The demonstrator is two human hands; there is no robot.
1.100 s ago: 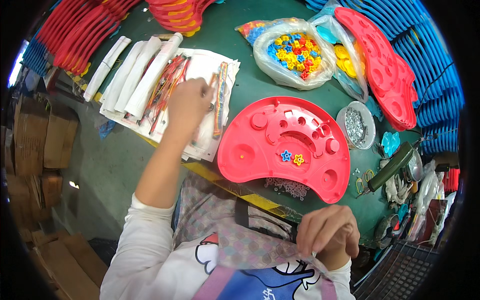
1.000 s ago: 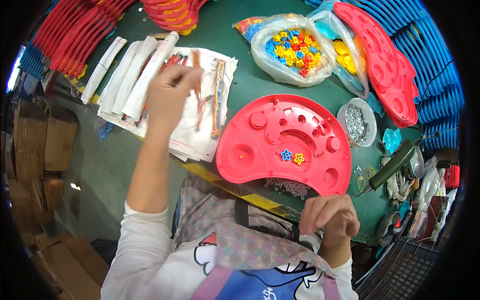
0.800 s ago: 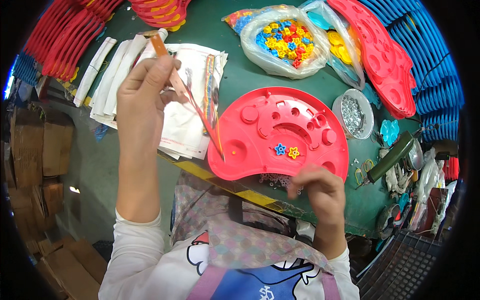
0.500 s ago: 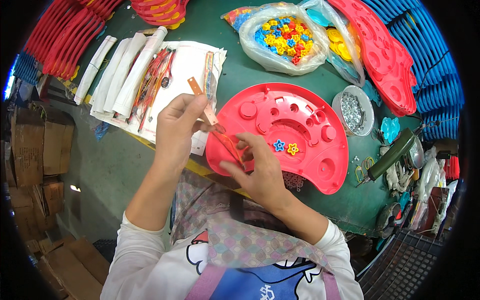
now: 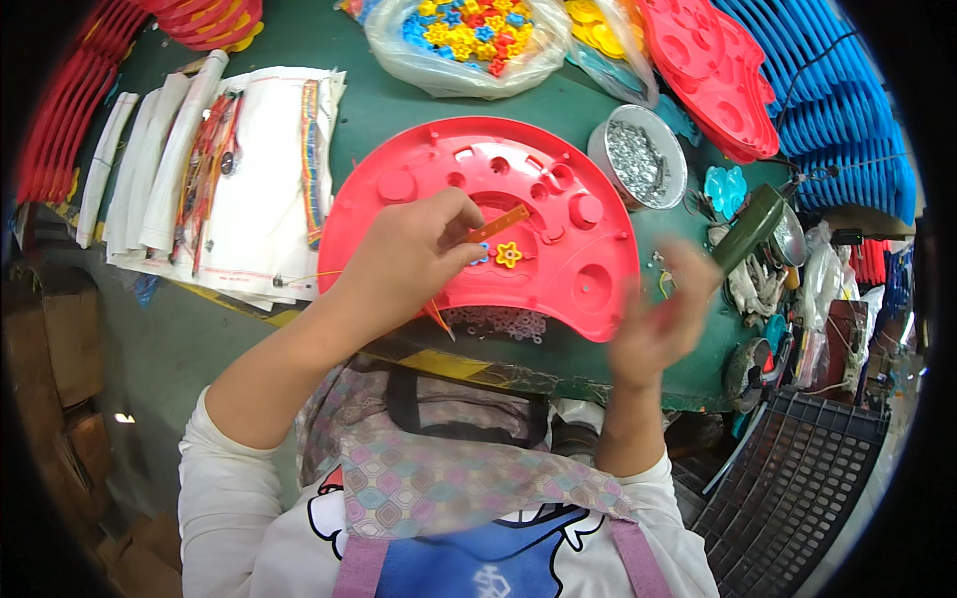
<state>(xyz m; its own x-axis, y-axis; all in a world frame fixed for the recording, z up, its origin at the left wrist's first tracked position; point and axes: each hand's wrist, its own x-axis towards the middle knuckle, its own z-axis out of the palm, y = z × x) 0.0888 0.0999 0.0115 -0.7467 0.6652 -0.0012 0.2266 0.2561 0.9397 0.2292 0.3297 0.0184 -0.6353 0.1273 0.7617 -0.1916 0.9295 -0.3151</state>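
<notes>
A red half-round plastic tray (image 5: 558,179) with round sockets lies on the green table. A yellow flower piece (image 5: 509,255) sits on it, with a blue one beside it partly hidden by my fingers. My left hand (image 5: 409,254) hovers over the tray's near left part and pinches an orange strip (image 5: 496,223) that points up and right. My right hand (image 5: 663,319) is blurred over the tray's near right edge, fingers spread, holding nothing that I can make out.
White cloth with bundles of coloured strips (image 5: 249,169) lies left. A clear bag of coloured flower pieces (image 5: 464,35) is behind the tray. A bowl of small metal parts (image 5: 638,159), a green tool (image 5: 750,224), and red tray stacks (image 5: 713,70) and blue tray stacks (image 5: 847,110) are right.
My left hand picked an orange strip off the cloth and carried it over the red tray. My right hand came up to it, then drew away to the right.
</notes>
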